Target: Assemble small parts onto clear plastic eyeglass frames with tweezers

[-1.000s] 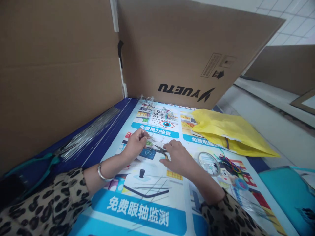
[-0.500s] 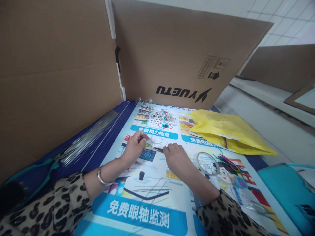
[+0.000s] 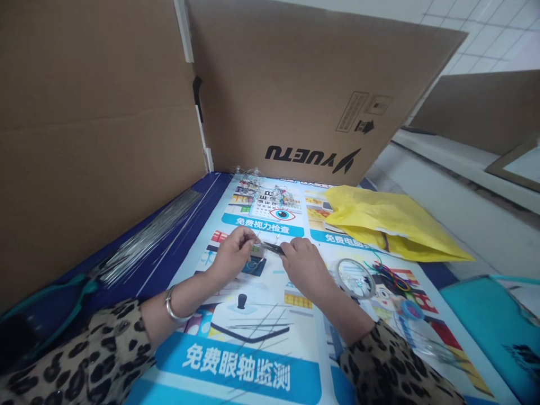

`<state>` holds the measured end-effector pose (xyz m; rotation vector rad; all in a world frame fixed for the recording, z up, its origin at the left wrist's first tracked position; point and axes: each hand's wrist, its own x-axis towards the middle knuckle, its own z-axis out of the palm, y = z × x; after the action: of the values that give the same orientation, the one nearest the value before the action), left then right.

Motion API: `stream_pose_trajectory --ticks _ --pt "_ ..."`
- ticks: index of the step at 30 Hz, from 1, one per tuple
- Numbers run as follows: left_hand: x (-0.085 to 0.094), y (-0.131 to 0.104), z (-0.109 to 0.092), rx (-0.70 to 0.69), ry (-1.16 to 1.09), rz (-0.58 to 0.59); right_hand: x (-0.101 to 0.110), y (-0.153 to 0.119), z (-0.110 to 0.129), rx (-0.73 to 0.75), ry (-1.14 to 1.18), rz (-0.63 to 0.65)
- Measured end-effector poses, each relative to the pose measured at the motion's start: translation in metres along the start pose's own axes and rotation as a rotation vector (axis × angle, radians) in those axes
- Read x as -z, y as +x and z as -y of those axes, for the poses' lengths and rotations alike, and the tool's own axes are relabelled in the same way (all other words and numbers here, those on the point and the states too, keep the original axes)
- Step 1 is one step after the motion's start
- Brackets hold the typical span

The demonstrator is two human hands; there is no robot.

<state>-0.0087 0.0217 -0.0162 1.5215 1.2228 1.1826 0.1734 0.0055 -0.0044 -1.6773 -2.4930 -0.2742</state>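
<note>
My left hand point(image 3: 234, 252) is closed in a pinch on a thin, pale wire piece point(image 3: 262, 259) whose loops hang between the two hands. In my closed right hand point(image 3: 306, 264) is a slim dark pointed tool point(image 3: 273, 247). Its tip points left and reaches the wire close to my left fingertips; whether it grips the wire I cannot tell. The handle end of the tool is hidden in my palm. Both hands are just above the printed poster point(image 3: 261, 292) on the table.
A bundle of straight silver wires point(image 3: 147, 236) and teal-handled pliers point(image 3: 80, 295) lie left. Tangled wire pieces point(image 3: 278, 197) sit behind. To the right are a round clear dish point(image 3: 355, 278), coloured cords point(image 3: 392, 278), a yellow bag point(image 3: 392, 225) and a teal pouch point(image 3: 485, 332). Cardboard panels point(image 3: 304, 90) stand behind.
The dark tool in my right hand has swung up and left, so its tip now meets the wire by my left fingers. My left hand keeps its pinch; the view shifted slightly.
</note>
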Motion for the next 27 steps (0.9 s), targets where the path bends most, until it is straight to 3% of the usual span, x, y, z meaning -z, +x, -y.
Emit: stream_pose_trajectory --ticks 11,27 --pt "-0.0010 -0.0004 0.0045 -0.025 0.089 0.034 -0.0035 -0.0018 0.0019 0.027 -0.096 -0.075" --pt "-0.0022 0.0001 -0.0001 0.044 0.151 0.050 -0.0050 -0.0037 0.0019 0.074 -0.138 -0.141"
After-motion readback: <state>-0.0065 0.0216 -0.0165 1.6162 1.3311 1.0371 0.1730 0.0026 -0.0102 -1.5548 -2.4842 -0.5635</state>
